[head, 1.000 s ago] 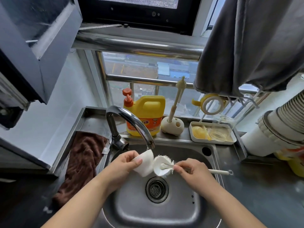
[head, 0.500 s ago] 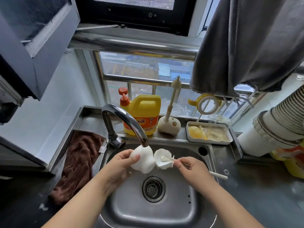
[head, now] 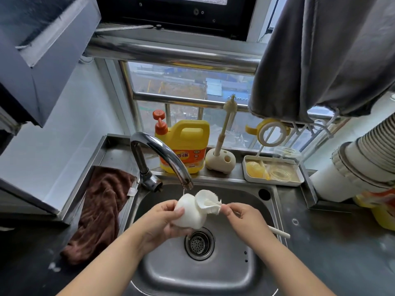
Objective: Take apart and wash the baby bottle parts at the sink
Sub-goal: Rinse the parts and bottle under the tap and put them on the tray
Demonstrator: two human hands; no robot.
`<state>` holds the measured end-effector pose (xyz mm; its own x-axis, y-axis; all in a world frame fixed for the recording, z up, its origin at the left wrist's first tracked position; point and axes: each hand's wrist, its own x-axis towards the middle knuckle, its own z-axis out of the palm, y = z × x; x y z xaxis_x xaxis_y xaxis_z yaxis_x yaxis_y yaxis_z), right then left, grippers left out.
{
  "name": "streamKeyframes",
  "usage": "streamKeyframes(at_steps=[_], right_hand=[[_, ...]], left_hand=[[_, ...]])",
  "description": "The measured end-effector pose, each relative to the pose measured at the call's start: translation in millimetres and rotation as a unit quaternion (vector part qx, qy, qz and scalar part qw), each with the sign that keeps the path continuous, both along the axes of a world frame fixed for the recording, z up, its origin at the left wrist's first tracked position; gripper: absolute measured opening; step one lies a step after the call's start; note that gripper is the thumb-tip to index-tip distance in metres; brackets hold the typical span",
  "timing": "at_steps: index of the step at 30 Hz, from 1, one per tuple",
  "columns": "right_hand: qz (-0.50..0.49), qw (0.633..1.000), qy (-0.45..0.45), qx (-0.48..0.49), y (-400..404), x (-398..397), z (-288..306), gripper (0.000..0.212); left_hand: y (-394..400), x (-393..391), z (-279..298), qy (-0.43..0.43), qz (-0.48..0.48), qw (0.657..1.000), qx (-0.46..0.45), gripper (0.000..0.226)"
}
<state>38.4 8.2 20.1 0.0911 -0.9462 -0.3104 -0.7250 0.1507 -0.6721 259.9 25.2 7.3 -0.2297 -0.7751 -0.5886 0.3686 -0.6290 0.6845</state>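
Over the steel sink (head: pixel 213 272), just under the faucet spout (head: pixel 186 184), my left hand (head: pixel 164 223) grips a white rounded bottle part (head: pixel 189 211). My right hand (head: pixel 243 218) holds a white bottle brush by its handle (head: pixel 280 232); the brush's white head (head: pixel 208 202) presses against the part's right side. A thin trickle of water falls from the spout onto the part. More bottle parts, a clear bottle (head: pixel 287 154) and a yellow piece (head: pixel 255 169), lie in a white tray (head: pixel 275 183) on the ledge.
A yellow detergent jug (head: pixel 186 146) and a small brush in a cream stand (head: pixel 221 160) sit behind the faucet. A brown towel (head: pixel 100 208) lies left of the sink. A yellow handled ring (head: pixel 271 130) hangs at the window. A grey cloth (head: pixel 320 56) hangs above right.
Both hands have shifted slightly under the spout. The white part has turned in my left hand, and the brush head now presses against it.
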Motion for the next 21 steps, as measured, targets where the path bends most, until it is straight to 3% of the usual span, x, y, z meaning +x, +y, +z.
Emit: streamKeyframes(at_steps=[3,5,8,11,14,16,18,21], right_hand=[[0.025,1.000,-0.015,0.002,6,-1,-1,0.020],[0.052,0.998,0.002,-0.026,6,6,-1,0.020],[0.009,0.998,0.029,-0.050,-1,8,-1,0.022],[0.036,0.998,0.026,-0.040,0,1,-3,0.020],[0.048,0.996,0.062,-0.045,3,0,-2,0.021],[0.020,0.997,0.061,-0.047,0,0,2,0.022],[0.021,0.997,0.069,-0.033,-2,4,8,0.023],[0.019,0.998,0.056,0.024,-5,12,16,0.029]], left_hand=[[-4,0,-4,0.017,0.054,0.998,0.029,0.012],[-6,-1,-8,-0.018,0.049,0.998,0.036,0.022],[-10,-5,-9,-0.025,0.067,0.997,0.038,0.038],[-12,-3,-4,0.008,0.101,0.993,0.058,0.034],[-10,-4,-4,-0.012,0.082,0.996,0.033,0.028],[-5,-5,-7,-0.065,0.056,0.996,-0.015,0.017],[-3,0,-11,-0.173,0.011,0.980,-0.101,0.009],[-1,6,-17,-0.390,-0.096,0.880,-0.254,0.017]])
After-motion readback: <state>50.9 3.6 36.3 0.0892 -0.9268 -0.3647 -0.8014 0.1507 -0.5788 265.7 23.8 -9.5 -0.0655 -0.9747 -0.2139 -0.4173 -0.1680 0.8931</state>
